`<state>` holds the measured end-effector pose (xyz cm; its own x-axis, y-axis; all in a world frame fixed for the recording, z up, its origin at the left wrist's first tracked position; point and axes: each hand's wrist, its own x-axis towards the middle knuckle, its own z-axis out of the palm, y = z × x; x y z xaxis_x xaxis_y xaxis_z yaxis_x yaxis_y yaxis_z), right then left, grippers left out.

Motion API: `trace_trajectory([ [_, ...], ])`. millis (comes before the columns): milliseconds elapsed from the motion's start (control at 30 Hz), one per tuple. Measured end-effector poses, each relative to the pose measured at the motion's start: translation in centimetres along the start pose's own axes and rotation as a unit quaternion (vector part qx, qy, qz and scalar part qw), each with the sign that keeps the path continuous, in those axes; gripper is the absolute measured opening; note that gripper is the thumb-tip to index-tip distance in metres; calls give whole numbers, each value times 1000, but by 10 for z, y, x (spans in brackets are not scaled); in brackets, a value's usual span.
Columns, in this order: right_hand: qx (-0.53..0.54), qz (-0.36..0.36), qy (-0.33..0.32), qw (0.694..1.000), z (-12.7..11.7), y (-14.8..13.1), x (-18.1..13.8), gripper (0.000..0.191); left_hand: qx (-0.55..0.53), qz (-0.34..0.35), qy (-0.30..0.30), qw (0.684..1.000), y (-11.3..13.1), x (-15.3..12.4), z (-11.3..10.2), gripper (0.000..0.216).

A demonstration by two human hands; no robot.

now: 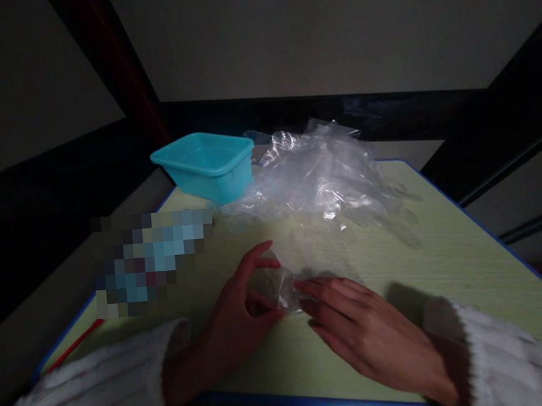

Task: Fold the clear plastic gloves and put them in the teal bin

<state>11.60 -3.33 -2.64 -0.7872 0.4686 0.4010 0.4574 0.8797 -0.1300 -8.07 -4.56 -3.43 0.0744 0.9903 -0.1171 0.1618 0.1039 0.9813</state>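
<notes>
My left hand (242,315) and my right hand (366,333) meet near the front of a pale green table (445,264). Between their fingertips is a thin clear plastic glove (299,263), lying flat on the table. My left thumb and fingers pinch its near end, and my right fingertips press on the same end. Behind it lies a loose heap of clear plastic gloves (320,174). A turquoise plastic tub (206,164) stands at the back left of the table, touching the heap.
A pixelated patch (149,262) covers something on the table's left side. A red strip (73,347) lies at the left front corner. The table has a blue edge (315,403). Dark bars and a pale wall stand behind.
</notes>
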Motion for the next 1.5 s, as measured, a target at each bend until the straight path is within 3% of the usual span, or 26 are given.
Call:
trace_trajectory([
  [400,12,16,-22,1000,-2,2,-2,28,-68,-114,-51,990,7,22,-14,88],
  [733,34,-18,-65,997,0,1,-2,29,-84,-88,-68,990,8,34,-20,60],
  [967,59,-31,-141,988,-1,0,-1,39,-89,-104,-34,990,23,42,-13,59],
  [1300,86,-35,-173,980,0,2,-1,45,-102,-54,-21,993,18,65,-12,74],
  [1400,88,-38,-173,980,0,3,-1,45,-28,-22,5,999,20,61,-18,77],
  [1500,90,-39,-175,980,-1,2,-1,46,159,55,56,984,16,48,-27,73],
])
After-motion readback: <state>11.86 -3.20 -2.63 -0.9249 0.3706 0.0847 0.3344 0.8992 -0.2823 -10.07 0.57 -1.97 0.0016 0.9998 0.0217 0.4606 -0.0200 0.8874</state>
